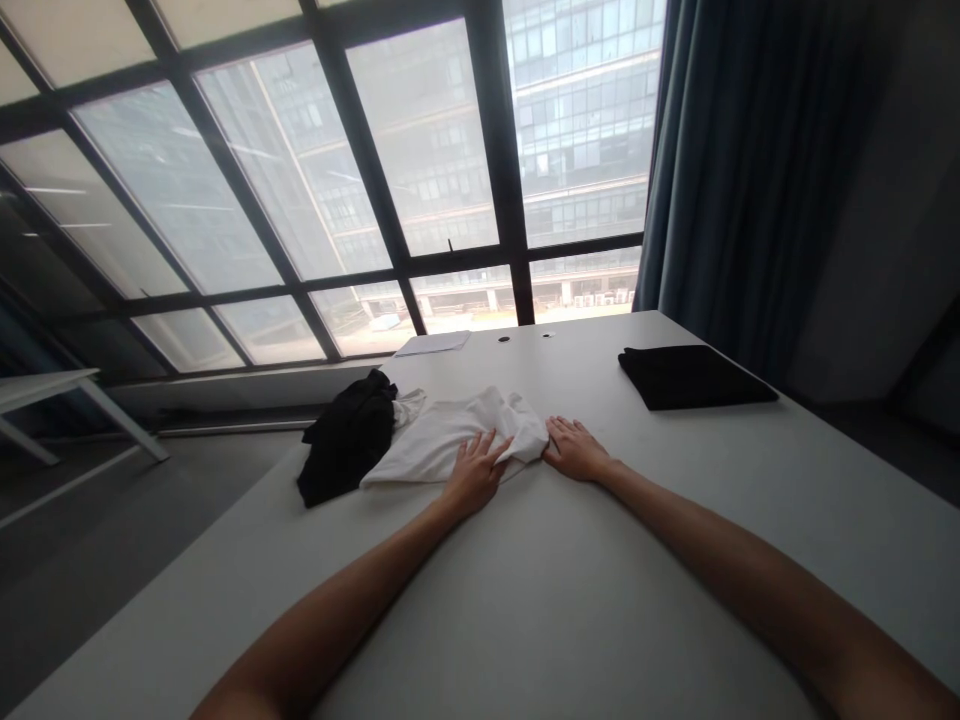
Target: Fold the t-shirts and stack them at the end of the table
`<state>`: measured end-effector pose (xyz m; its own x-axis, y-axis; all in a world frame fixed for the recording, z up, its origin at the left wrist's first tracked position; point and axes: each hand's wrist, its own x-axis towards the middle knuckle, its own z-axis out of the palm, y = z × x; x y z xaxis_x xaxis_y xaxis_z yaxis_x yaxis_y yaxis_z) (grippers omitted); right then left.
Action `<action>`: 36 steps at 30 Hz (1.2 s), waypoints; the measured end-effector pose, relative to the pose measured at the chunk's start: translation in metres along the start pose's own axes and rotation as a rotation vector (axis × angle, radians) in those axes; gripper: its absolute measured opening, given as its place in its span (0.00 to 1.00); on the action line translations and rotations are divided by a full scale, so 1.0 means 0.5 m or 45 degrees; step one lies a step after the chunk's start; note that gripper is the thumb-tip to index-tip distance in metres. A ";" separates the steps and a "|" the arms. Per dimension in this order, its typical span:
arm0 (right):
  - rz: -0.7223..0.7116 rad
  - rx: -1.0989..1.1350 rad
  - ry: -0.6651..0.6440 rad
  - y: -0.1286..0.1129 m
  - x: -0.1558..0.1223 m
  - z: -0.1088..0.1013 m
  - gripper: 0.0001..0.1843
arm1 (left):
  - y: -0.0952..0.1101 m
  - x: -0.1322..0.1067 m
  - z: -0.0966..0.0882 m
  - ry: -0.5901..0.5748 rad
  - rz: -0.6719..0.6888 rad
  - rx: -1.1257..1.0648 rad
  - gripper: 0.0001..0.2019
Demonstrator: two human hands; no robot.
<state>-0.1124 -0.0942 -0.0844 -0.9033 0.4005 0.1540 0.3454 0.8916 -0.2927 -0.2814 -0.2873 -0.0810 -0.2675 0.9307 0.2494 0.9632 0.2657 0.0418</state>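
A white garment, probably a shirt, lies rumpled on the white table with raised folds toward its right end. My left hand rests on its near right part, fingers spread flat over the fabric. At the garment's right edge, my right hand lies palm down on the table, fingers stretched out and fingertips touching the cloth. Its thumb side is partly hidden. A crumpled black garment sits against the left end of the white one.
A folded black garment lies at the table's right side. Papers are at the far edge, near a dark round cable hole. Windows stand behind the table, a blue curtain to the right, another table to the left.
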 end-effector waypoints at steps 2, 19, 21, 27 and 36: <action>0.001 -0.006 -0.005 0.001 0.000 -0.001 0.39 | -0.002 0.001 0.001 -0.005 0.000 -0.003 0.25; 0.054 -0.025 0.046 0.001 0.002 0.003 0.32 | 0.005 0.004 -0.010 -0.019 0.001 -0.029 0.25; 0.053 -0.026 0.050 0.001 0.002 0.003 0.31 | 0.004 0.004 -0.010 -0.019 -0.002 -0.028 0.25; 0.053 -0.019 0.063 0.001 0.004 0.005 0.31 | -0.001 0.006 -0.005 -0.023 -0.006 -0.022 0.25; 0.062 -0.009 0.075 0.003 0.005 0.006 0.31 | -0.007 0.007 -0.004 -0.037 0.011 -0.033 0.25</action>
<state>-0.1149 -0.0923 -0.0873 -0.8688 0.4551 0.1953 0.3907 0.8722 -0.2943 -0.2857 -0.2853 -0.0785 -0.2594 0.9399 0.2218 0.9657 0.2512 0.0653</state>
